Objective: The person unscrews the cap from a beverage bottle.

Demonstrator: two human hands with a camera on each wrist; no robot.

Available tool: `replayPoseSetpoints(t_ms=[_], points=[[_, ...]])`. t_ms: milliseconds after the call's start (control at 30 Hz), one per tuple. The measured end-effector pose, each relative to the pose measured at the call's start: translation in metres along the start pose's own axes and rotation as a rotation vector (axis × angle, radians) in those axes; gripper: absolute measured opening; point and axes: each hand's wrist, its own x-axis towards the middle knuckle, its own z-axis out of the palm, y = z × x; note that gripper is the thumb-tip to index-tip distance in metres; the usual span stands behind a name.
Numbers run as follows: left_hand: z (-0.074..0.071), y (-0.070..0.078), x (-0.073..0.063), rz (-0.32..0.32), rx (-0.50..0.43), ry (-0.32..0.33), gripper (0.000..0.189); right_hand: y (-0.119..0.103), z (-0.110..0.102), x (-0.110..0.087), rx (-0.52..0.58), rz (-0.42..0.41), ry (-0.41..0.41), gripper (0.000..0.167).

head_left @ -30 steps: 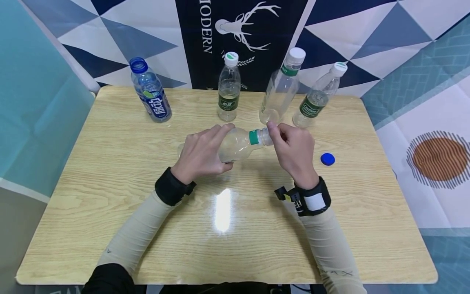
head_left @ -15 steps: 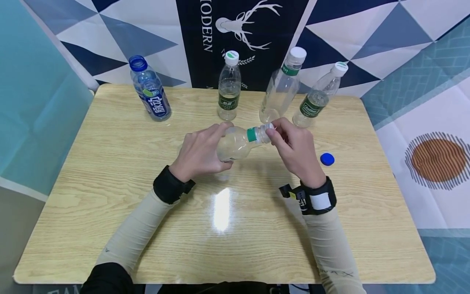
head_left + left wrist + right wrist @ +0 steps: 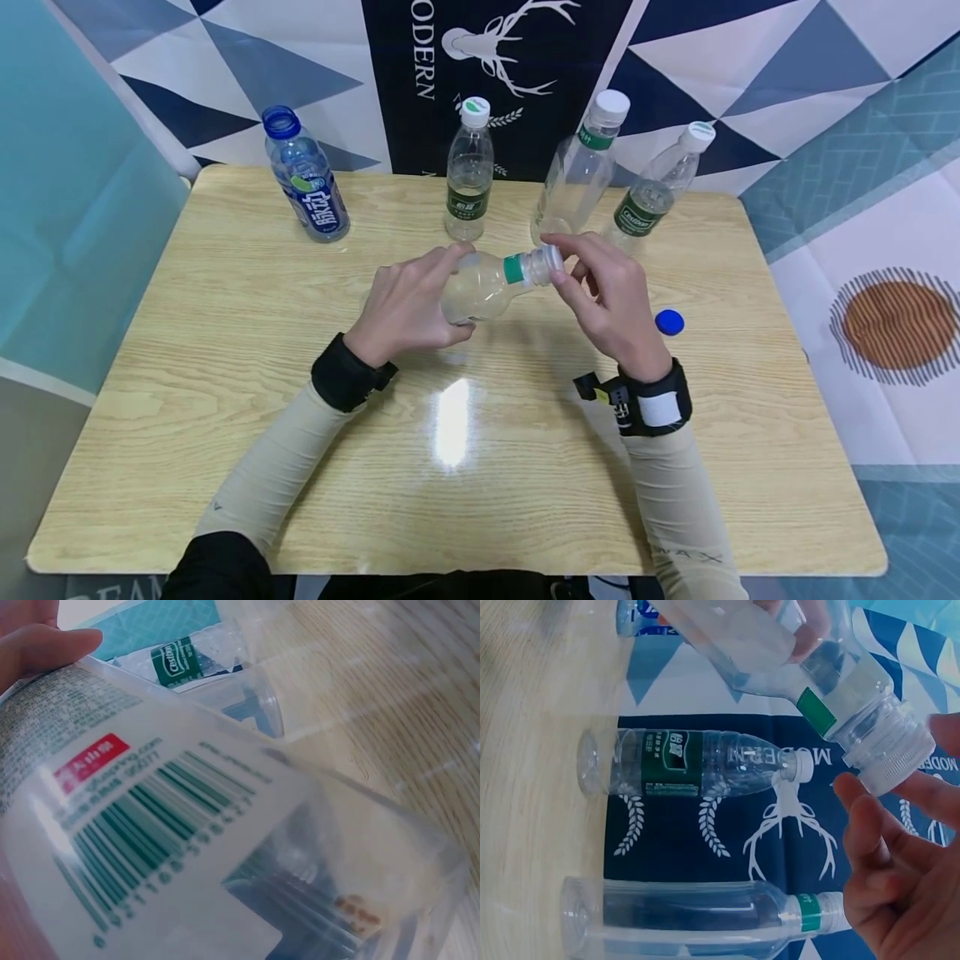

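Observation:
A clear plastic bottle (image 3: pixel 480 287) with a green neck band lies sideways in my left hand (image 3: pixel 412 300), its neck pointing right. That hand grips the bottle round its body. The left wrist view shows the white label (image 3: pixel 150 832) with a barcode. On the bottle's mouth sits a whitish screw cap (image 3: pixel 900 754). My right hand (image 3: pixel 607 300) has its thumb and forefinger on opposite sides of the cap, pinching it lightly. The other right fingers (image 3: pixel 866 832) are curled below the cap in the right wrist view.
A blue bottle without a cap (image 3: pixel 309 183) stands at the table's back left. Three white-capped clear bottles stand along the back: a small one (image 3: pixel 468 179), a tall one (image 3: pixel 573 179) and a tilted-looking one (image 3: pixel 652 187). A blue cap (image 3: pixel 669 322) lies right of my right hand.
My right fingers have shifted round the cap, the hand turning and spreading a little so more of the cap shows. My left hand keeps its hold, nearly still.

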Motion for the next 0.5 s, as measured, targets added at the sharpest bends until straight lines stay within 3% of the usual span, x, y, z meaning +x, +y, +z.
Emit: replayPoseSetpoints(t_ms=[233,400,500], points=[[0.0017,0.0023,-0.0003,0.03,0.061,0.034,0.093,0.0018,0.0098,0.0024,-0.027,0.041,0.102,0.037],[0.0037,0.002,-0.0012,0.036,0.067,0.042,0.092,0.0032,0.0102,0.0025,-0.054,0.131,0.091,0.054],[0.0042,0.0018,-0.0009,0.036,0.059,0.038,0.091,0.0036,0.0097,0.0019,-0.045,0.181,0.072,0.054]])
